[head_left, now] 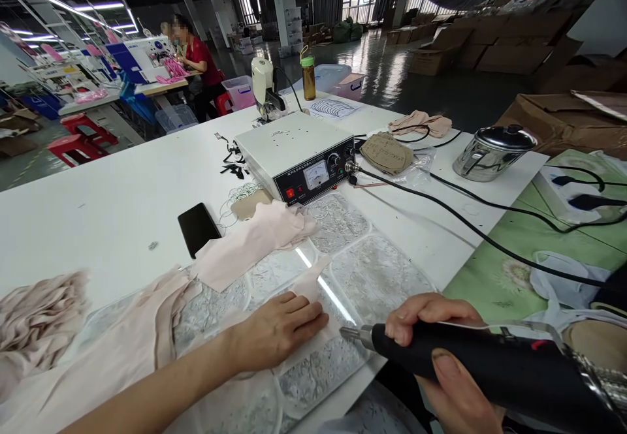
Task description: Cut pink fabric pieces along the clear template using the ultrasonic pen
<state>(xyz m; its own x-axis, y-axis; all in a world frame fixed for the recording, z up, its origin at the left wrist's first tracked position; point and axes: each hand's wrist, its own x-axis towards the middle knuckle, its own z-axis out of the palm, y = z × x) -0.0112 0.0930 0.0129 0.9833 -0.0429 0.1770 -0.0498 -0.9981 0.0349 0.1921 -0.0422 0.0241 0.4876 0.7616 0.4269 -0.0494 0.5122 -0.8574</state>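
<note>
My left hand lies flat, fingers together, pressing a pale pink fabric piece onto a clear glass plate on the white table. My right hand grips a black handheld cutter tool; its metal tip points left, just right of my left fingertips, at the fabric's edge. A black cable runs from the tool to a white control box with a dial and red switch.
More pink fabric lies folded by a black phone. A crumpled pink pile sits far left. A steel pot, a bottle and cardboard boxes stand to the right and back. A person in red sews at a far machine.
</note>
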